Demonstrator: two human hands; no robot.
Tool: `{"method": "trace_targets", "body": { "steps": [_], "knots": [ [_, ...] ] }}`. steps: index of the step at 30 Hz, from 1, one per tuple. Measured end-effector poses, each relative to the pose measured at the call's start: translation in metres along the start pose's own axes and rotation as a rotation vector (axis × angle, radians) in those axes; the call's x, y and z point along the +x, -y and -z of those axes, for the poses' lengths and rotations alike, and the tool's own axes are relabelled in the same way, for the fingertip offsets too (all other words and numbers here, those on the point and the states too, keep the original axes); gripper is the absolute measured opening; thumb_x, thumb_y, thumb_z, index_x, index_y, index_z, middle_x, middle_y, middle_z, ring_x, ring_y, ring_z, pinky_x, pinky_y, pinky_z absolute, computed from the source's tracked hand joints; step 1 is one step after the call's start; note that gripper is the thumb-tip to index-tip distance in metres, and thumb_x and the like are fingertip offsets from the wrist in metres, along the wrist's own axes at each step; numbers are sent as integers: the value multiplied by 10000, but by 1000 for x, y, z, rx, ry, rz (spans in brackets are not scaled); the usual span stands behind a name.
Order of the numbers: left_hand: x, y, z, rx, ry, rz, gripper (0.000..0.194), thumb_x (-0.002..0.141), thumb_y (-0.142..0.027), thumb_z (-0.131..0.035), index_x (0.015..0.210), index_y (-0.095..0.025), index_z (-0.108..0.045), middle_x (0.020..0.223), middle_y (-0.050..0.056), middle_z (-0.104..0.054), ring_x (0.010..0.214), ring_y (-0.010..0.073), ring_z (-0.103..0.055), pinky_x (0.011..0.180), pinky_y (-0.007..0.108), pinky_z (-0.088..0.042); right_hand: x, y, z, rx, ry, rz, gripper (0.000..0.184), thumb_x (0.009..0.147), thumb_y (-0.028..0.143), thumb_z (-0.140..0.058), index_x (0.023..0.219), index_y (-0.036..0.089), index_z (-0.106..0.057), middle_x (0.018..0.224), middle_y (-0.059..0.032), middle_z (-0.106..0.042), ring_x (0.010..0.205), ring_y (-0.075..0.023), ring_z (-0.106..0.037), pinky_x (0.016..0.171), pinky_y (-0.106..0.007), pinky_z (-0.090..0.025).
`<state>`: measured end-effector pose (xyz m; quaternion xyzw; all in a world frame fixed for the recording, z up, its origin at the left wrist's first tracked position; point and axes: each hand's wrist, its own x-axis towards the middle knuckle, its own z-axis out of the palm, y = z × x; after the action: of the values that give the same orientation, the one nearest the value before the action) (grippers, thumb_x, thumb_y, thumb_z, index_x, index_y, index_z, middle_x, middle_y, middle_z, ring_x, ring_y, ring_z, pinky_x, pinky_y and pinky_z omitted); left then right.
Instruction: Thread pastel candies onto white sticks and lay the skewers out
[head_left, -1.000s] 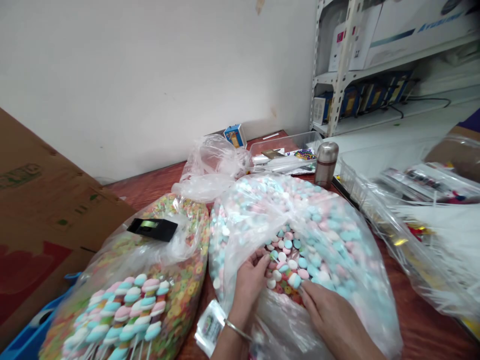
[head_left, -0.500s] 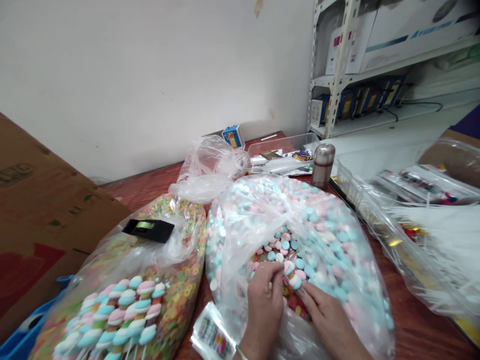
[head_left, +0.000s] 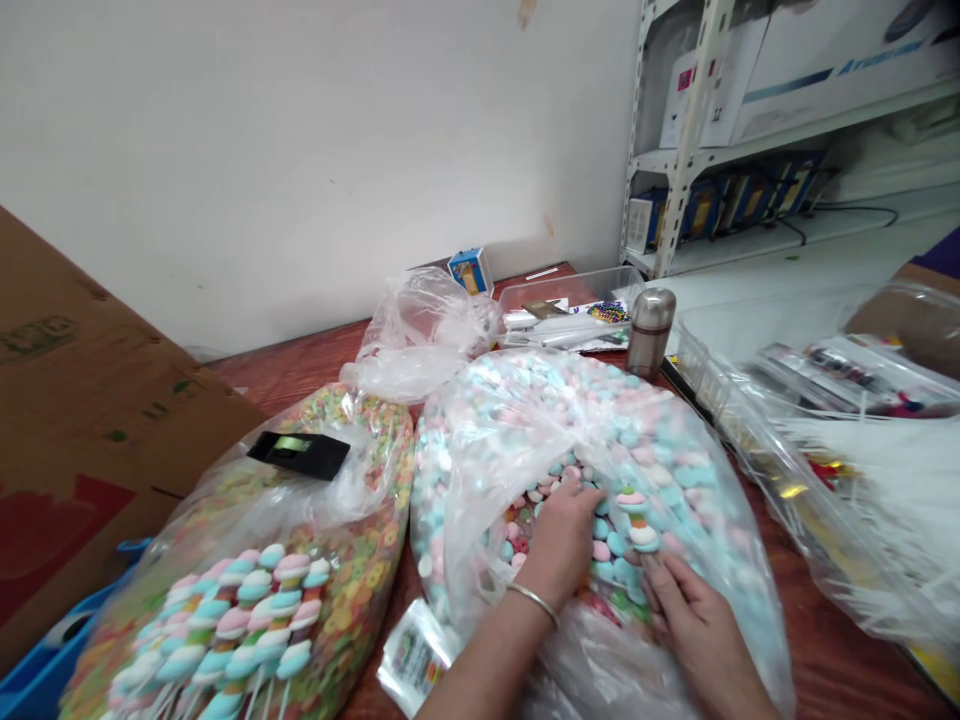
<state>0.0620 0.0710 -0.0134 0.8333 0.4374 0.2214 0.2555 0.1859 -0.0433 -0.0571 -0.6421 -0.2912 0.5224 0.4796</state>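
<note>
A big clear bag of pastel disc candies point(head_left: 675, 470) lies open in front of me on the table. My left hand point(head_left: 559, 535), with a bangle on the wrist, reaches into the bag's opening. Its fingers curl down among the loose candies and the fingertips are buried. My right hand point(head_left: 694, 620) rests on the bag's near right side. It pinches the stick of a candy skewer point(head_left: 634, 515) that stands upright with pink, white and blue discs stacked on it.
A second bag of ring candies point(head_left: 360, 560) lies to the left, with finished skewers point(head_left: 240, 625) and a black tape dispenser point(head_left: 300, 452) on top. A cardboard box point(head_left: 82, 420), a steel flask point(head_left: 649, 330), a clear tray point(head_left: 570, 300), an empty bag point(head_left: 420, 335), a bag of sticks point(head_left: 847, 470) and shelving point(head_left: 675, 150) surround them.
My left hand has pushed further up into the bag. My right hand has shifted right, and a stacked candy skewer now stands above its fingers.
</note>
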Motion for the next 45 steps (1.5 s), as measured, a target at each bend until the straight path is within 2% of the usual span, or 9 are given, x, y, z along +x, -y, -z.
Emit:
{"method": "trace_targets", "body": {
  "steps": [4,9,17,21,25,32,37,41,45],
  "knots": [
    [4,6,-7,47,0,30,224,868,-86,-478,867,-195,-674,1034,96,-635,945,215,-565,818,306,-431,-6,9,-2,-13,-27,53,495,788,661,-540,921,197,-650,766,-7,-639,632,-155,-528,509,-215,-404],
    [-1,14,0,58,-44,105,203,861,-70,-471,876,-190,-635,914,66,-626,877,207,-568,809,323,-420,-14,23,-4,-80,0,101,485,788,672,-514,810,207,-647,561,30,-522,551,-149,-480,467,-217,-368],
    [3,7,0,-118,-70,177,152,782,-72,-541,713,-190,-608,921,67,-647,903,219,-572,880,363,-424,-12,25,-3,-130,11,154,469,819,643,-474,819,203,-638,603,20,-559,610,-169,-524,515,-222,-404],
    [4,5,10,-317,-117,299,72,788,-162,-558,781,-177,-628,727,28,-656,707,180,-610,695,300,-496,-15,21,0,-311,44,255,405,874,550,-430,724,216,-603,679,-8,-618,715,-197,-579,625,-231,-441],
    [-3,3,22,-535,-126,369,176,800,-278,-573,904,-144,-621,668,13,-667,574,142,-626,540,235,-500,-17,15,-1,-486,120,301,409,934,493,-328,752,219,-572,755,-28,-649,737,-197,-594,652,-243,-425],
    [-16,-3,27,-594,-163,357,197,758,-234,-635,916,-154,-720,767,44,-723,673,172,-654,630,264,-524,-17,17,-1,-614,147,279,415,960,472,-257,805,218,-547,776,-35,-649,745,-201,-596,666,-267,-399],
    [-24,-16,31,-422,-190,202,208,775,-168,-609,915,-216,-755,909,56,-740,864,208,-662,826,325,-511,-21,22,0,-677,120,315,379,968,422,-259,749,235,-506,707,-14,-612,675,-187,-588,632,-269,-395],
    [-28,-23,27,-815,-240,382,283,792,-324,-666,1029,-175,-699,877,73,-727,817,210,-679,771,329,-533,-26,20,-9,-665,49,487,335,968,351,-302,760,233,-536,751,-27,-615,707,-180,-604,654,-259,-429],
    [-34,-35,26,-1324,-200,522,396,798,-411,-682,1104,-165,-632,913,77,-693,793,191,-669,732,305,-526,-28,19,-18,-653,56,623,301,971,294,-315,1019,225,-604,870,-49,-643,817,-177,-641,734,-245,-478]
  ]
}}
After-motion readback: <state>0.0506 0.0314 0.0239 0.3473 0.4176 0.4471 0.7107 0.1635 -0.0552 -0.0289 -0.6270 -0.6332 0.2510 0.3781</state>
